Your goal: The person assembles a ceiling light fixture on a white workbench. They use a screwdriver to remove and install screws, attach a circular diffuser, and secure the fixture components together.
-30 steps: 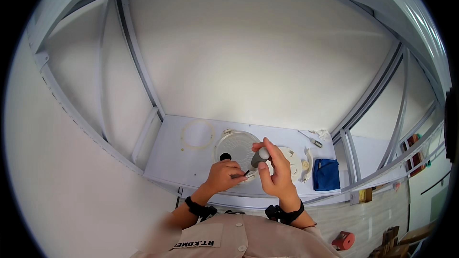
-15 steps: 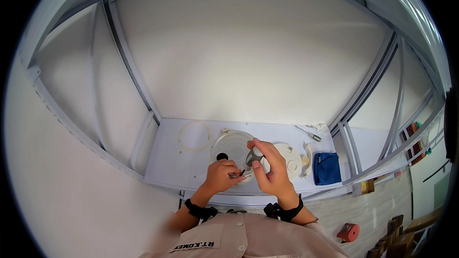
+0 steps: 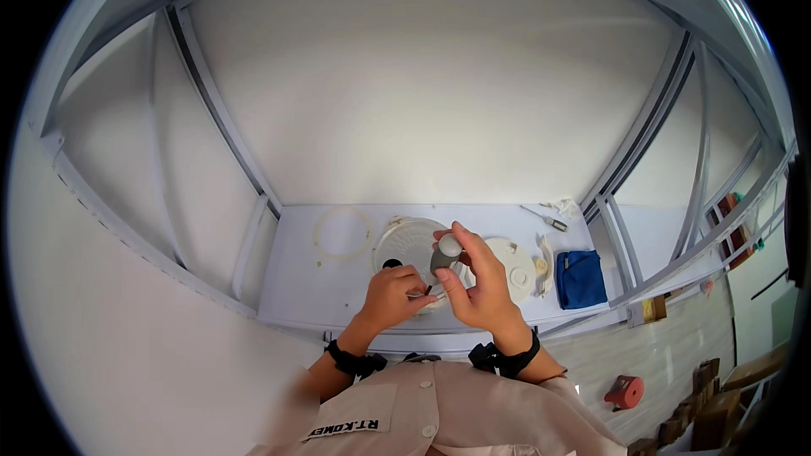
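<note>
My right hand (image 3: pixel 485 289) is closed around the grey handle of a screwdriver (image 3: pixel 445 255), its pale round end facing up. The tool points down toward my left fingertips. My left hand (image 3: pixel 390 297) is closed, thumb and fingers pinched by a short dark piece (image 3: pixel 428 290) near the screwdriver's tip. What the left fingers grip is too small to make out. Under both hands lies a round white ribbed cover (image 3: pixel 414 238), partly hidden by them. A black round knob (image 3: pixel 392 263) shows on it beside the left hand.
Right of the cover lie a white disc (image 3: pixel 517 266), a curved white strip (image 3: pixel 547 268) and a blue cloth pouch (image 3: pixel 581 279). Another screwdriver (image 3: pixel 555 224) is behind them. At left rests a thin cream ring (image 3: pixel 316 238). Grey frame posts (image 3: pixel 224 110) stand at both sides.
My right hand has risen slightly with the screwdriver, and its round end now faces more toward me. The left hand stays pinched in nearly the same place. The whole view has shifted a little.
</note>
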A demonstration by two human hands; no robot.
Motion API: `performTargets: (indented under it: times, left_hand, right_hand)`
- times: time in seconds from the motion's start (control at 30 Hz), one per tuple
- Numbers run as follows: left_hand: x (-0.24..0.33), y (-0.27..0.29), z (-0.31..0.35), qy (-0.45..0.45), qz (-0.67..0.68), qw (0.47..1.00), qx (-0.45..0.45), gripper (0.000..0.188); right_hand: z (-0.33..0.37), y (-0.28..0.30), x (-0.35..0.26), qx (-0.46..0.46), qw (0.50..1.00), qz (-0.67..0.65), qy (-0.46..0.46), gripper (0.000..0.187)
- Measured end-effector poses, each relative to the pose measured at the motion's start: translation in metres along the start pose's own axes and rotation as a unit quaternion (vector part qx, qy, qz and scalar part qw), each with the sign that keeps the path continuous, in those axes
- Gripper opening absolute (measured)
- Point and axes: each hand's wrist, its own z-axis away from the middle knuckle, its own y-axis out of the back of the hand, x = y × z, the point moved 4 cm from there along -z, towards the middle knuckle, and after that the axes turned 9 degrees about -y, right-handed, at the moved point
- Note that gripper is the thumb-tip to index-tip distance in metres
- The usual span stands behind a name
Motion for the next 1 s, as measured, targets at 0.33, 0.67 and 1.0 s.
performTargets:
  times: [0.33,0.67,1.0]
  left_hand:
    - [-0.008,0.003,-0.003,0.061,0.201,0.975,0.067,0.018]
    - [0.014,-0.016,-0.038,0.049,0.37,0.927,-0.035,0.008]
    - [0.039,-0.089,-0.052,0.076,0.441,0.892,-0.055,0.011]
  right_hand:
    - [0.013,0.027,0.013,0.267,0.953,-0.145,-0.01,0.066]
    - [0.051,0.07,0.008,0.465,0.879,-0.09,-0.046,0.069]
    - [0.091,0.122,0.006,0.48,0.877,-0.016,-0.025,0.064]
